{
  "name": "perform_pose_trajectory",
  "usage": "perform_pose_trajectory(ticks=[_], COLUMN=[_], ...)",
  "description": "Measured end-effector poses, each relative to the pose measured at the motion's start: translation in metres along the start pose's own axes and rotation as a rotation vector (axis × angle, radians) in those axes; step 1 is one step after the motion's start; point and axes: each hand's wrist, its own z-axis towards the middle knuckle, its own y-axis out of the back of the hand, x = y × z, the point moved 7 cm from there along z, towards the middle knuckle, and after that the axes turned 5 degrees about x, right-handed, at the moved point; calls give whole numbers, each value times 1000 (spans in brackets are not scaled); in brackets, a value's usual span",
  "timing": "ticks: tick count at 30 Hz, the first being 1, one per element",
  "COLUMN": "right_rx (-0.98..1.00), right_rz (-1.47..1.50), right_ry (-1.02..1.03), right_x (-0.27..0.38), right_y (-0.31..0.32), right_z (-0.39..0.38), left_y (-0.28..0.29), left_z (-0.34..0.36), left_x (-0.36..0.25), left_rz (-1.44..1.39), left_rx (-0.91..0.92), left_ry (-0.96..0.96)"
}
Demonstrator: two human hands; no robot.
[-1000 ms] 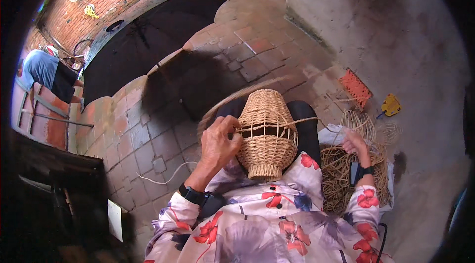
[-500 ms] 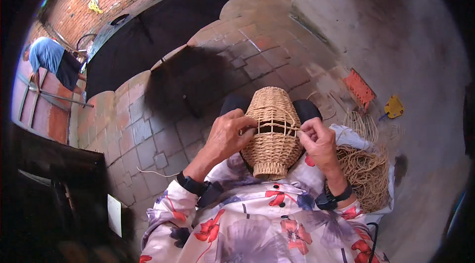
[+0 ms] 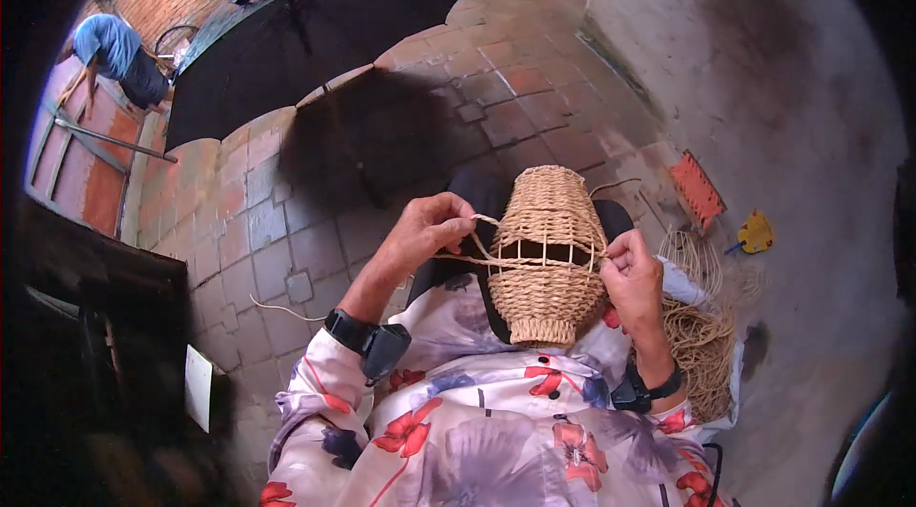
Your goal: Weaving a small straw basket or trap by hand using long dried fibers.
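Note:
A woven straw-coloured basket, vase-shaped with a narrow neck, lies across my lap, its neck toward me. A gap with bare upright strands crosses its middle. My left hand is off the basket's left side, thumb and fingers pinched on a twisted cord that loops back to the weave. Another stretch of cord runs leftward from the gap, below that hand. At the right edge of the gap, my right hand is closed, fingertips against the weave; whether they grip a strand or the basket's side is hard to see.
Coiled cord lies in a white sack at my right. Beyond are an orange-red plastic piece and a yellow item by the wall. A large black umbrella stands open on the paving. At far left another person bends over.
My left hand has moved away from the basket to the left, drawing cord out from the gap. The right hand stays at the basket's right edge. The view has shifted slightly.

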Motion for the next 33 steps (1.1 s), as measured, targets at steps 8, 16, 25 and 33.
perform_pose_trajectory(ticks=[8,16,25,33], right_rx=[-11,-43,-125,-121], right_rz=[-7,55,-37,59], right_ry=[78,107,183,149], right_x=[4,4,-1,1], right_y=[-2,-6,0,-3], right_z=[0,-1,-5,-6], left_y=[-44,-44,-56,-55], left_z=[-4,-7,-4,-13], left_x=[8,13,1,0], left_rz=[-486,-256,512,237], left_rx=[76,-94,-390,-271], left_ry=[86,97,-27,32])
